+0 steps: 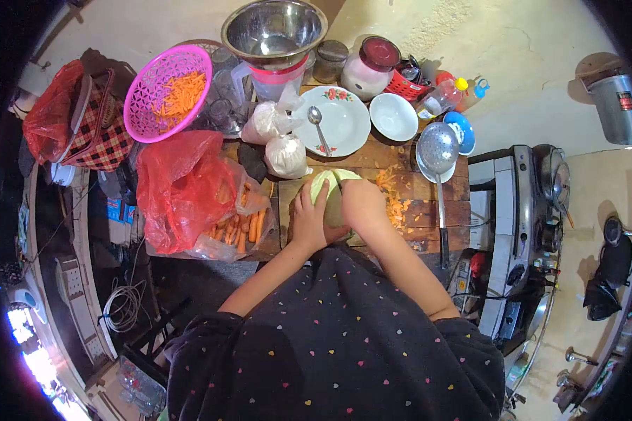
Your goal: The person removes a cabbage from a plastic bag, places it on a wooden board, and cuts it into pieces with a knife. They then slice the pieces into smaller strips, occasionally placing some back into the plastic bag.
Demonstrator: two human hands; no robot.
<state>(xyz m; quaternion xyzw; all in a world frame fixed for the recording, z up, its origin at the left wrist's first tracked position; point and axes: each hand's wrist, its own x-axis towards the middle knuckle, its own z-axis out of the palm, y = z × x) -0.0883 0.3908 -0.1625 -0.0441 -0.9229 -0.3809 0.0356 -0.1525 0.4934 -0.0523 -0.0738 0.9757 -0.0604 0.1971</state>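
The cabbage [319, 185] is located on the table [456, 198] between the hands, its side being clasped by the left hand [312, 223], while any pinch by the right hand [362, 205] cannot be told; splitting is judged in hand, steady bracing seemingly being called for next.

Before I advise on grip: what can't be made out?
Head view:
Right hand: fingertips and anything gripped, behind its own back.
Cabbage: much of its sides, covered by the left hand and right.
Red bag: full contents, hidden by its folds.
Bottle: label print, too small.
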